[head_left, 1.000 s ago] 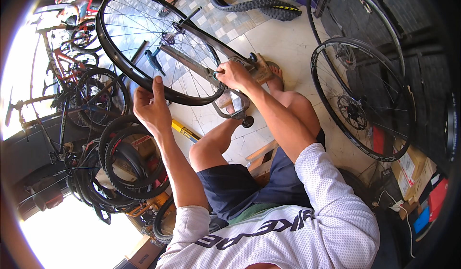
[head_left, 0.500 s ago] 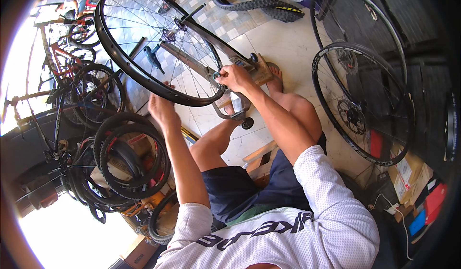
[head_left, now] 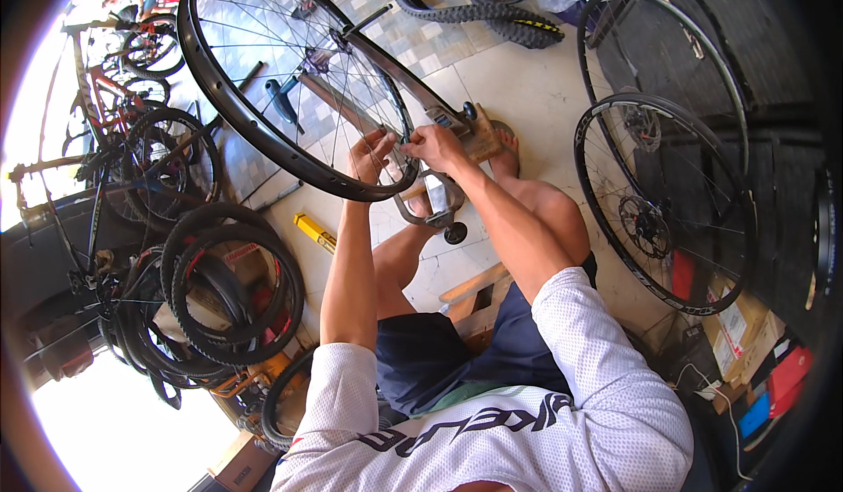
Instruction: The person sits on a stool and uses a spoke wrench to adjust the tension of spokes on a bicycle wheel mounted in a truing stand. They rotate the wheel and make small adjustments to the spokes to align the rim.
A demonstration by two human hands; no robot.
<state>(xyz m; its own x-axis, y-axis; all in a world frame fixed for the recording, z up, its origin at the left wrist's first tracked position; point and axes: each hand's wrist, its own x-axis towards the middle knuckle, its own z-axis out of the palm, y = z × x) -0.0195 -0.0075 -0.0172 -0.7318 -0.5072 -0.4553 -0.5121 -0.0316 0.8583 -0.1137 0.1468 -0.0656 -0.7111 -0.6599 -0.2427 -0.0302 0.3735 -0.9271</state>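
Wheel: a big black bicycle rim (head_left: 230, 110), laced with thin silver spokes, no tyre on it, mounted in a truing stand (head_left: 439, 195) over the pale tiled floor (head_left: 527, 88). It fills the upper left, tilted, its lowest arc right in front of the seated person.
Rim surface: glossy black, with a row of small holes showing along the near edge.
Stand: grey metal arms run up to the hub (head_left: 327, 46); a wooden block sits at its base, beside the person's foot.
Second wheel: a black wheel with a brake disc (head_left: 660, 200) leans at the right, well apart from the hands.
Tyre pile: black tyres (head_left: 230, 290) are stacked at lower left, near the left elbow.
Knobby tyre: one (head_left: 474, 4) lies at the top, beyond the stand.
Left hand: the left hand (head_left: 371, 156) is up against the rim's lower arc, fingers spread and touching the spokes just inside it, nothing gripped that I can see.
Right hand: the right hand (head_left: 432, 145) sits just beside it at the rim's edge, fingers pinched together at the spokes; what they pinch is too small to tell.
Yellow bar: a small one (head_left: 313, 232) lies on the floor, below the rim.
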